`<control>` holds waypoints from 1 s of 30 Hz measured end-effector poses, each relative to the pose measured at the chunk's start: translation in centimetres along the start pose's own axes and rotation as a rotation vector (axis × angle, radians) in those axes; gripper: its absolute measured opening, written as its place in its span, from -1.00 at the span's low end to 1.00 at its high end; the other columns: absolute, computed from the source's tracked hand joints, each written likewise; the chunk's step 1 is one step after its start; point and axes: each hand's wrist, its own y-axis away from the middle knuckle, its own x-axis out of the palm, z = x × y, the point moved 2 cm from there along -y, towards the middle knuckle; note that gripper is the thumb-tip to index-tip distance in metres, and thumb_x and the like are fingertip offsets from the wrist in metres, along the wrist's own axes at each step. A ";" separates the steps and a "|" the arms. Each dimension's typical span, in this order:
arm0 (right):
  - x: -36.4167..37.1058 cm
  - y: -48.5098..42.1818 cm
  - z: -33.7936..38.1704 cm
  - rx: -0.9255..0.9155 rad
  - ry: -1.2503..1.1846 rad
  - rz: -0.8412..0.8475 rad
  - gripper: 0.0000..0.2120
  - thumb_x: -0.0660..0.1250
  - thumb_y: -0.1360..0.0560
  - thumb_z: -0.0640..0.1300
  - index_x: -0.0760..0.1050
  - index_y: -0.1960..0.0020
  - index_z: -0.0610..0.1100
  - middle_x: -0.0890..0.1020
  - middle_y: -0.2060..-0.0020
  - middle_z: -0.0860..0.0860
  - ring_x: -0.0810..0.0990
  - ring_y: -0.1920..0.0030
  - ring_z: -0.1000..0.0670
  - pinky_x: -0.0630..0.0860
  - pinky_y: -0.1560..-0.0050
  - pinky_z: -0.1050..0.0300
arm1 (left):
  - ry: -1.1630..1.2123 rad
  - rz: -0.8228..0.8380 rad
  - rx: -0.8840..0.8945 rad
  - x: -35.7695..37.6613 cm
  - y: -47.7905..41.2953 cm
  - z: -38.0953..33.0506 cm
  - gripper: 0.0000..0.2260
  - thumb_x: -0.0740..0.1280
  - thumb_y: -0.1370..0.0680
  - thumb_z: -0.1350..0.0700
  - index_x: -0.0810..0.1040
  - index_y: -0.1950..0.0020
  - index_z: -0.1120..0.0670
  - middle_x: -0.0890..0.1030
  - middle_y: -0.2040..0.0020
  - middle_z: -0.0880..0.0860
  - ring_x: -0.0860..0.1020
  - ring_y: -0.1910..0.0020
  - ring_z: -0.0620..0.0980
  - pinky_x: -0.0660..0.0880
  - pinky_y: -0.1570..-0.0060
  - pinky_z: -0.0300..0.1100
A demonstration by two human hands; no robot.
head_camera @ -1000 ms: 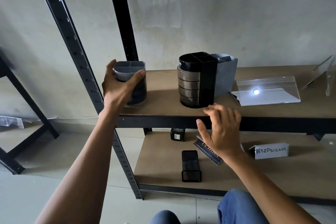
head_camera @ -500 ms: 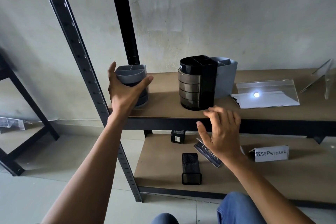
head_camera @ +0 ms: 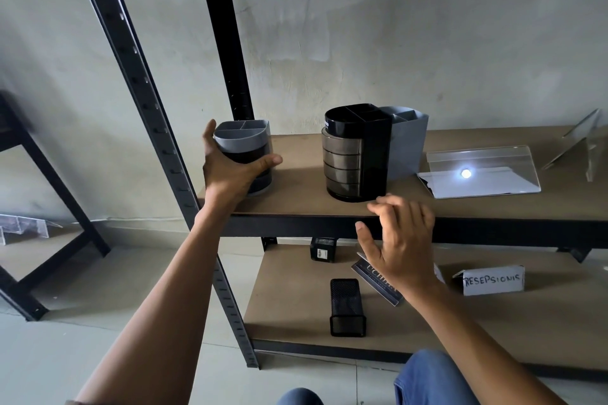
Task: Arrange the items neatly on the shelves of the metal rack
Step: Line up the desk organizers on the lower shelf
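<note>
Moved since a second ago: left hand [head_camera: 230, 174] grip, from the rim of the holder [head_camera: 245, 138] down to its dark middle. Holder sits near the same spot. Right hand [head_camera: 401, 246] much as before.

Holder: round, grey divided top, dark body. Upright at the left front corner of the upper shelf [head_camera: 296, 197], just beside the rack post [head_camera: 131, 76]. Left hand wraps it, thumb across the front.

Right hand: fingers loosely bent, holding nothing, in front of the shelf edge below the organiser [head_camera: 355, 154].

Organiser: black, stacked smoky drawers, upright mid-shelf. Grey box [head_camera: 408, 145] close behind it. Clear stand [head_camera: 483, 168] lies to the right.

Lower shelf [head_camera: 493, 332]: mesh cup [head_camera: 347, 306] on its side, mesh cube [head_camera: 324, 248] at the back, nameplate [head_camera: 375, 276], card [head_camera: 493, 280].

Step, as judged: placing the holder. The next move likely calls for sliding it towards the organiser to form a row, base flat, then letting go.

Writing: card reads "RESEPSIONIS", hand-lettered. Nameplate shows "UCHI…", the rest hidden by the right hand. Small label on the cube, unreadable.
</note>
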 end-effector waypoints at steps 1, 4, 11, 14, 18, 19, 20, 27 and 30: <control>0.0 0.0 0.0 0.001 -0.001 0.002 -0.74 0.21 -0.50 0.06 0.46 -0.01 -0.13 0.59 0.06 -0.10 0.54 0.09 -0.12 0.32 -0.01 -0.02 | -0.014 0.006 0.001 0.1 0.1 0.0 0.10 0.67 -0.17 -0.06 0.10 -0.55 -0.03 0.42 -0.35 -0.04 0.42 -0.28 -0.08 0.42 -0.27 -0.23; 0.0 0.0 0.0 0.005 0.005 0.005 -0.73 0.20 -0.51 0.06 0.47 -0.01 -0.14 0.59 0.05 -0.10 0.54 0.08 -0.11 0.31 -0.01 -0.01 | -0.040 0.004 -0.004 0.2 0.1 0.0 0.05 0.67 -0.21 0.00 0.12 -0.54 -0.03 0.43 -0.31 -0.07 0.43 -0.24 -0.09 0.43 -0.23 -0.25; -0.1 0.0 0.0 0.011 -0.003 0.018 -0.71 0.20 -0.51 0.05 0.52 0.01 -0.16 0.59 0.05 -0.10 0.55 0.06 -0.12 0.31 -0.03 -0.01 | -0.086 0.007 0.001 0.1 0.3 0.2 0.00 0.66 -0.23 0.01 0.14 -0.52 -0.04 0.45 -0.26 -0.10 0.45 -0.21 -0.10 0.43 -0.12 -0.33; -0.1 0.0 0.0 0.009 -0.012 0.018 -0.73 0.20 -0.51 0.05 0.47 -0.02 -0.14 0.59 0.04 -0.10 0.55 0.07 -0.12 0.31 -0.03 -0.02 | -0.102 0.005 -0.004 0.0 0.4 0.0 0.02 0.66 -0.23 0.00 0.12 -0.53 -0.03 0.45 -0.31 -0.06 0.44 -0.23 -0.09 0.41 -0.16 -0.29; -0.1 0.0 0.0 0.007 -0.008 0.015 -0.74 0.21 -0.50 0.05 0.46 -0.01 -0.13 0.59 0.05 -0.10 0.54 0.07 -0.12 0.31 -0.02 -0.01 | -0.157 -0.017 -0.010 0.1 1.2 -0.3 0.11 0.65 -0.24 -0.05 0.00 -0.59 0.00 0.39 -0.42 -0.01 0.38 -0.32 -0.09 0.33 -0.24 -0.28; 0.0 0.0 0.0 0.007 -0.007 0.017 -0.73 0.21 -0.50 0.06 0.47 -0.01 -0.14 0.59 0.05 -0.10 0.54 0.07 -0.12 0.31 -0.02 -0.01 | -0.181 -0.035 -0.013 0.1 1.6 -0.5 0.14 0.65 -0.23 -0.08 -0.03 -0.60 0.01 0.36 -0.46 0.02 0.36 -0.38 -0.05 0.30 -0.29 -0.25; 0.0 0.0 0.0 0.007 -0.009 0.019 -0.73 0.21 -0.51 0.06 0.47 -0.01 -0.14 0.59 0.06 -0.10 0.55 0.08 -0.12 0.31 -0.01 -0.01 | -0.207 -0.056 -0.014 0.1 2.1 -0.7 0.17 0.64 -0.23 -0.11 -0.06 -0.60 0.03 0.32 -0.49 0.05 0.32 -0.43 0.00 0.28 -0.35 -0.19; 0.2 0.0 -0.1 0.002 -0.029 -0.016 -0.75 0.20 -0.50 0.06 0.42 -0.02 -0.11 0.60 0.08 -0.09 0.55 0.07 -0.12 0.30 -0.03 0.01 | -0.279 -0.104 0.180 2.6 7.2 -3.3 0.07 0.52 -0.29 -0.27 0.05 -0.59 0.11 0.12 -0.57 0.11 0.08 -0.55 0.07 0.16 -0.50 0.08; 0.1 0.1 -0.1 -0.013 -0.027 -0.025 -0.76 0.22 -0.49 0.04 0.42 -0.03 -0.11 0.59 0.08 -0.10 0.54 0.09 -0.12 0.30 -0.02 0.00 | -0.339 -0.063 0.242 4.8 7.2 -4.9 -0.03 0.50 -0.26 -0.30 0.21 -0.53 0.09 0.10 -0.57 0.12 0.01 -0.57 0.06 0.04 -0.53 -0.01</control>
